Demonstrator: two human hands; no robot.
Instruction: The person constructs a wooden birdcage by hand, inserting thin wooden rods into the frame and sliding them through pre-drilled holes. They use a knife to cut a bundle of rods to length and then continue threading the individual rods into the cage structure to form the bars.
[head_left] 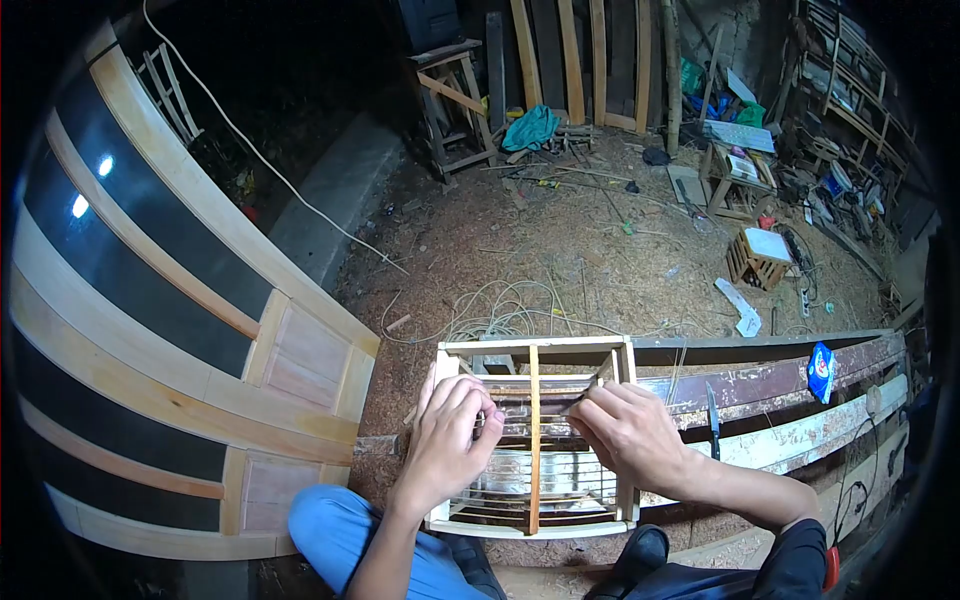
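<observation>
A wooden cage-like frame (584,346) with thin rods across it lies in front of my knees. An upright wooden strip (534,440) divides it down the middle. Over its left side, my left hand (452,428) has its fingers curled in a pinch. My right hand (632,432) reaches over the right side, thumb and fingers pressed together near the rods. Whatever either pinch holds is too small or hidden to make out. To the right of my right hand, a knife (712,420) with a dark handle rests on the planks.
Long planks (770,440) extend right, with a blue packet (821,372) on them. Wooden door panels (310,345) stand at the left. Coiled cable (500,310) lies beyond the frame. A slatted crate (757,260) and a small table (738,178) stand on the shavings-covered floor.
</observation>
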